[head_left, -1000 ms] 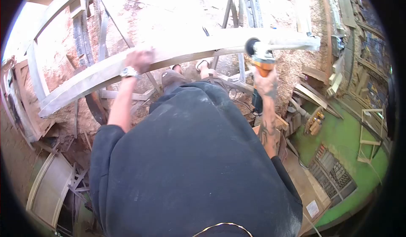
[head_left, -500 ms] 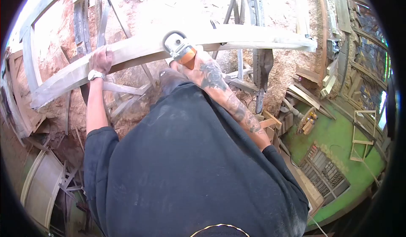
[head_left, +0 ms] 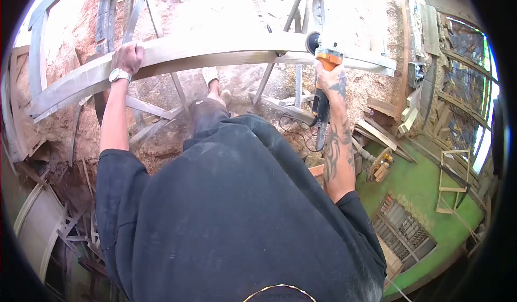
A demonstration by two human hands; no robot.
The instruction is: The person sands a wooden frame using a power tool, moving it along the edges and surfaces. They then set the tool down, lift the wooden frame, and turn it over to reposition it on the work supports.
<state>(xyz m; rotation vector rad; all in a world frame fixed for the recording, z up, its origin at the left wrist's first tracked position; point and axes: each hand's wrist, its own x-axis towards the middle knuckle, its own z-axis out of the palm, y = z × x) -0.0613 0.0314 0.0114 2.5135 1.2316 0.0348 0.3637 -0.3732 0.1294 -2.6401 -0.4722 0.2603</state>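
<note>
A long pale wooden beam [head_left: 215, 51] lies across the front of me, its left end nearer than the right. My left hand [head_left: 128, 58], with a watch at the wrist, is closed over the beam's left part. Toward the beam's right end, my right hand [head_left: 329, 74] grips an orange and black angle grinder [head_left: 329, 57] near its head. The grinder's round disc [head_left: 312, 42] is right at the beam's surface. Its black body hangs down along my forearm, with a cord below it.
Wooden trestle legs [head_left: 264, 84] stand under the beam on dusty brown ground. Boards and scraps [head_left: 385, 135] lie at the right, by a green surface [head_left: 452, 226] with a wooden frame [head_left: 454, 181] on it. A pale panel [head_left: 40, 232] leans at the lower left.
My right hand has carried the grinder rightward along the beam, from its middle toward the right end. My left hand keeps its hold on the beam.
</note>
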